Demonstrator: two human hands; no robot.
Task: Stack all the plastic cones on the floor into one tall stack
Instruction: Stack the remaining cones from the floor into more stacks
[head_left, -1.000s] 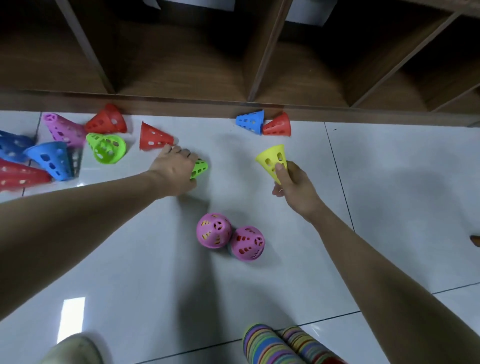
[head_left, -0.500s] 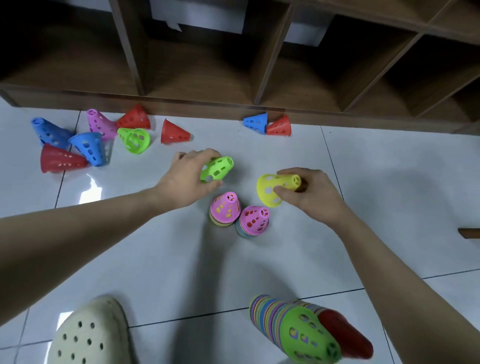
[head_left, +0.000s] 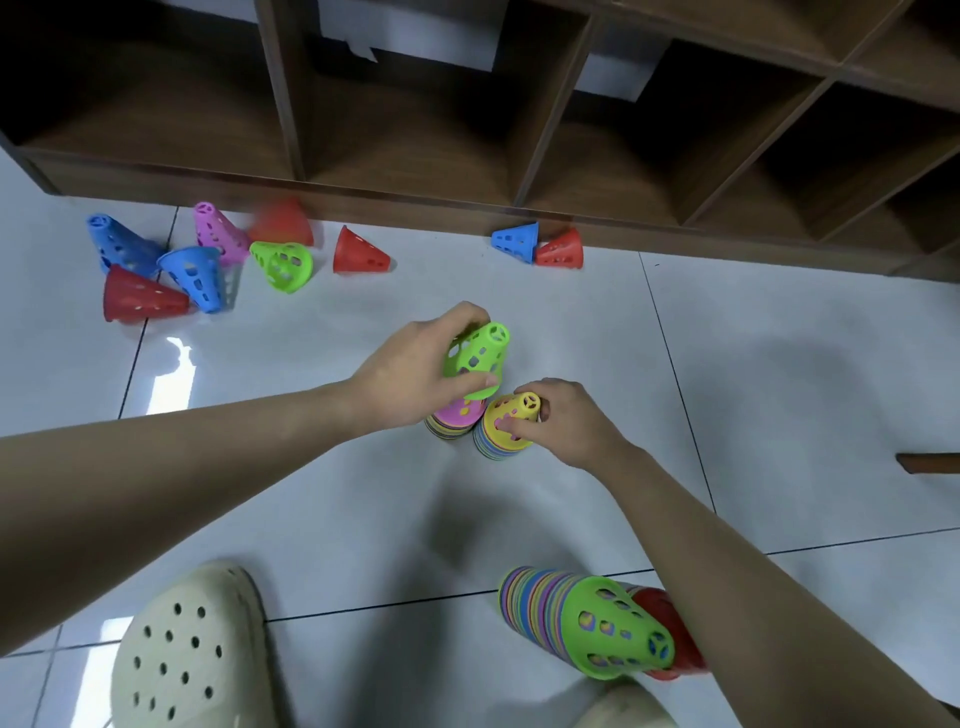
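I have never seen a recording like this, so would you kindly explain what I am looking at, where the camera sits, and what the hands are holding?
There is no machine here: a person wears a wide-angle camera on the head, looking forward and down, so you see their own two bare arms. The left hand grips a green cone just above a short stack topped with pink. The right hand holds a yellow cone that sits on a second short stack. On the white tiled floor, loose blue, red, pink and green cones lie scattered at the left, and a blue and red pair lies by the wooden shelf unit. A longer stack lies on its side near the bottom, next to a cream perforated shoe.
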